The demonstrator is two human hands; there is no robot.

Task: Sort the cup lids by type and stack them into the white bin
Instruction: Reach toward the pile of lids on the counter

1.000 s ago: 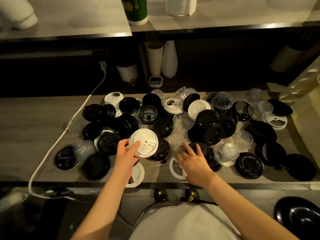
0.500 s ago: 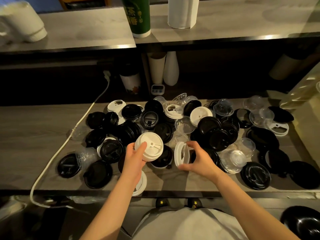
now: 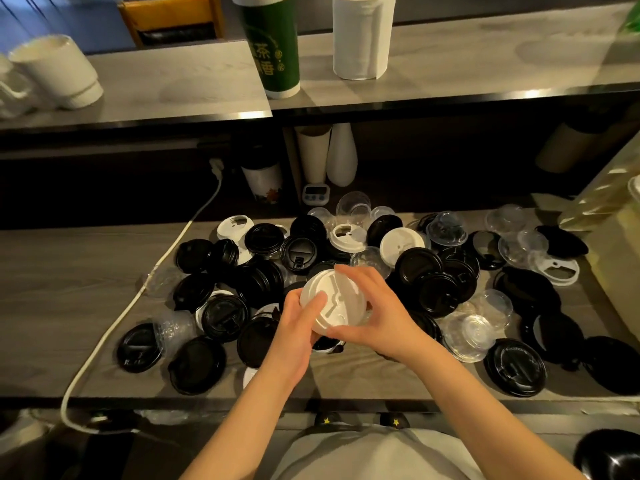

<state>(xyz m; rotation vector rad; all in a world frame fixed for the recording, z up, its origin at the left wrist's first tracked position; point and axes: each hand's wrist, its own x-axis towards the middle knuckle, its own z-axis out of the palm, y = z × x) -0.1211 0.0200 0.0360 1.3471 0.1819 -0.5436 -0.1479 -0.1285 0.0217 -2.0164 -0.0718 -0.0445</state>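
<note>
Action right over the middle of the heap on the counter [image 3: 69, 271]. White lid stack [image 3: 334, 303] held clear of the pile and clamped from both sides. Left hand [image 3: 298, 320] cupping the near-left rim from below, thumb laid flat across the top. Right hand [image 3: 374, 313] curled round the far and near-right edge, fingers spread just wide enough to span the rim. Looks like one white lid being seated onto another; hard to tell how many layers in there.

Best way through, by the look of it: line the rims up concentric first, then press evenly round the edge, not in the centre. Match the sip holes for a level stack. No hard squeezing: thin plastic, likely to buckle.

More white lids [image 3: 401, 244] waiting further back among the black lids [image 3: 426, 268] and clear lids [image 3: 474, 327]. Worth parking the stack in the left hand and freeing the right for picking. Pale container [image 3: 620, 271] at the right edge possibly the white bin; cannot say for sure.
</note>
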